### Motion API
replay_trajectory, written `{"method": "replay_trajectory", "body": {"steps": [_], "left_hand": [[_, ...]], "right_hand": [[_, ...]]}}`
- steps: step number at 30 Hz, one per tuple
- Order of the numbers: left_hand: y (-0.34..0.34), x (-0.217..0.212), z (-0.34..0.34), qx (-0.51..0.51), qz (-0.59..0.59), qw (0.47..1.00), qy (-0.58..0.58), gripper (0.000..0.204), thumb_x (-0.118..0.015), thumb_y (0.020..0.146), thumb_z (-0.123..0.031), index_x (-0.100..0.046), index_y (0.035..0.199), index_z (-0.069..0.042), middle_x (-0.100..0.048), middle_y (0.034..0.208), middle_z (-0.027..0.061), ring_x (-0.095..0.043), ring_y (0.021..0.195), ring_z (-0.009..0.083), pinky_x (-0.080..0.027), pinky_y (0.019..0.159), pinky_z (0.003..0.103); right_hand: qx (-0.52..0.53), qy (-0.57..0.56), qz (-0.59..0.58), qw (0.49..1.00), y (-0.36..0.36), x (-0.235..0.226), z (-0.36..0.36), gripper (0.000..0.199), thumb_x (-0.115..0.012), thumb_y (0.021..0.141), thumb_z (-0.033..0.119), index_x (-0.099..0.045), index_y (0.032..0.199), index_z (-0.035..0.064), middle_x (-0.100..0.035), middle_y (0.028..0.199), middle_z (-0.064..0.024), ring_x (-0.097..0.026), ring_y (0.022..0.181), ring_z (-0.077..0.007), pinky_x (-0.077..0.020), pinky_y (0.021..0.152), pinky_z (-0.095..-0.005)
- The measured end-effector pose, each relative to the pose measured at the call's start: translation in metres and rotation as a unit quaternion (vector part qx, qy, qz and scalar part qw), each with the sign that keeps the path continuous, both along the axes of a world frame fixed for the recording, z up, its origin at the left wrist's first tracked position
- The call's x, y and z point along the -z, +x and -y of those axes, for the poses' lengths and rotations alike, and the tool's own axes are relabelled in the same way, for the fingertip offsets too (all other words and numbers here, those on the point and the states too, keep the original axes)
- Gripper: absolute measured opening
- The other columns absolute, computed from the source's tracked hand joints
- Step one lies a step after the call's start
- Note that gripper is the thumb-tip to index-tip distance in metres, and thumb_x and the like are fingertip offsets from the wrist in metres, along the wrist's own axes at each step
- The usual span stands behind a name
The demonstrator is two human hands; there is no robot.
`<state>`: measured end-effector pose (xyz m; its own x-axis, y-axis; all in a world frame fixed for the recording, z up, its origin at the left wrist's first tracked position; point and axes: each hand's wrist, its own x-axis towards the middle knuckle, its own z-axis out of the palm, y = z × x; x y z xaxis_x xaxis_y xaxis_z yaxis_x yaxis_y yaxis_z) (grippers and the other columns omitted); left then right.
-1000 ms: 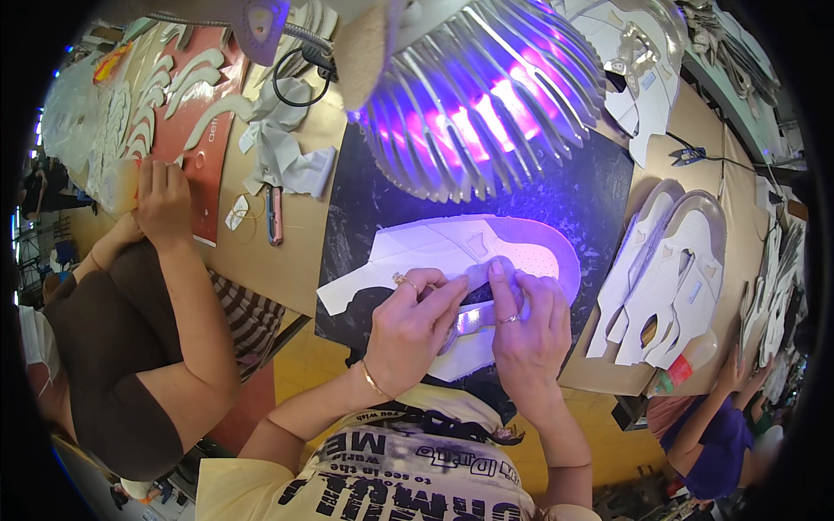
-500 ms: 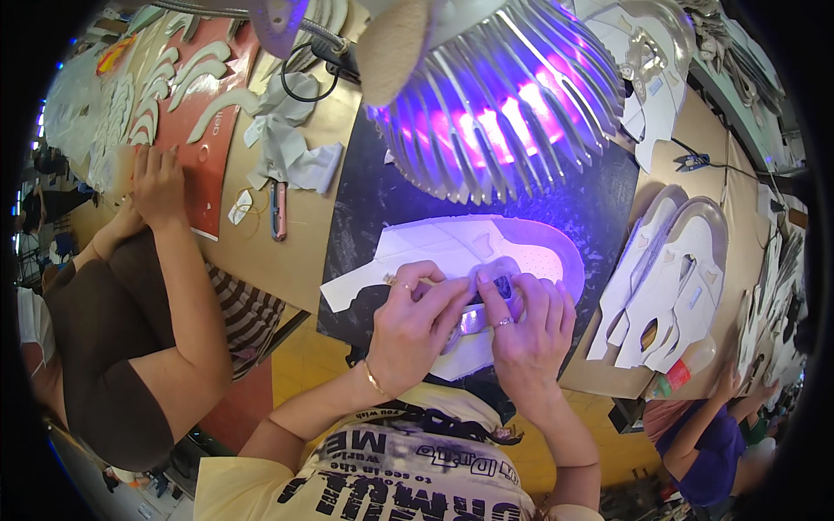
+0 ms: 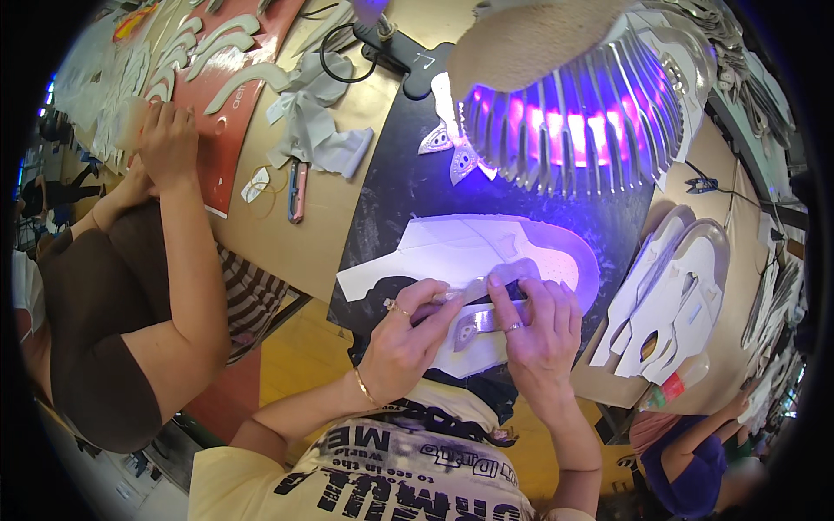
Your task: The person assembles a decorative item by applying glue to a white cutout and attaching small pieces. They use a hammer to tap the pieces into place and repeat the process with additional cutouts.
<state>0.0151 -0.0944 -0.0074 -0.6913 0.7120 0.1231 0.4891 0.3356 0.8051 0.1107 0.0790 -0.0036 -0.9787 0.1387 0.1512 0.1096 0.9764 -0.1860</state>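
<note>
A flat white shoe upper [image 3: 434, 241] with a grey edge lies on the black board [image 3: 382, 204] below the purple-lit lamp. My left hand [image 3: 404, 343], closed, pinches a grey strip at the edge of the upper's central opening. Beside it, my right hand [image 3: 543, 334] grips the same edge, thumb near the left fingertips and the other fingers curled over the upper. A shiny silvery piece [image 3: 473, 323] shows on the upper's near half, between my hands. My fingers hide part of the opening.
The ribbed lamp [image 3: 573, 122] hangs over the board's far side. Small perforated pieces [image 3: 462, 161] lie beside it. More uppers [image 3: 682, 291] and a bottle [image 3: 673, 386] lie at right. At left are a cutter [image 3: 297, 193], crumpled cloth [image 3: 326, 130] and a co-worker's hands [image 3: 165, 143].
The view has shifted, so the lamp appears farther right and the perforated pieces show. My left fingertips have moved slightly away from my right thumb, along the opening's edge.
</note>
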Motion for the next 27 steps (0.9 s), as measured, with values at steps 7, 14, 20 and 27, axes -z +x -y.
{"method": "replay_trajectory", "body": {"steps": [7,14,20,27], "left_hand": [[-0.004,0.007,0.004,-0.020,-0.132,0.989,-0.055,0.042,-0.073,0.072,0.000,-0.074,0.113,-0.009,-0.059,0.108,0.0055,-0.058,0.084,0.0214,-0.048,0.077,0.034],[0.001,0.013,0.008,-0.058,-0.208,0.970,-0.109,0.037,-0.072,0.074,-0.013,-0.077,0.109,-0.025,-0.054,0.092,-0.0043,-0.055,0.081,0.0161,-0.040,0.074,0.032],[0.006,0.017,0.010,-0.072,-0.233,0.963,-0.119,0.038,-0.074,0.075,-0.017,-0.076,0.112,-0.028,-0.049,0.090,-0.0063,-0.050,0.082,0.0135,-0.034,0.076,0.034],[0.006,0.018,0.019,-0.088,-0.225,0.964,-0.107,0.044,-0.078,0.077,-0.026,-0.073,0.121,-0.030,-0.049,0.095,-0.0050,-0.046,0.084,0.0137,-0.028,0.080,0.036]], "right_hand": [[0.028,0.044,0.034,0.998,0.003,-0.004,0.016,0.051,-0.062,0.083,0.003,-0.068,0.131,0.0194,-0.056,0.119,-0.0106,-0.055,0.112,-0.0298,-0.0373,0.104,-0.0487],[-0.001,0.041,0.044,0.998,0.003,-0.004,0.019,0.054,-0.063,0.082,0.001,-0.068,0.131,0.0222,-0.056,0.119,-0.0086,-0.055,0.113,-0.0277,-0.0361,0.106,-0.0481],[0.007,0.055,0.052,0.997,0.001,-0.007,0.021,0.052,-0.059,0.084,0.006,-0.066,0.134,0.0209,-0.058,0.116,-0.0089,-0.056,0.113,-0.0265,-0.0364,0.106,-0.0462],[0.005,0.048,0.051,0.998,-0.001,-0.008,0.019,0.051,-0.058,0.084,0.006,-0.067,0.132,0.0220,-0.057,0.117,-0.0096,-0.056,0.113,-0.0278,-0.0367,0.106,-0.0469]]}}
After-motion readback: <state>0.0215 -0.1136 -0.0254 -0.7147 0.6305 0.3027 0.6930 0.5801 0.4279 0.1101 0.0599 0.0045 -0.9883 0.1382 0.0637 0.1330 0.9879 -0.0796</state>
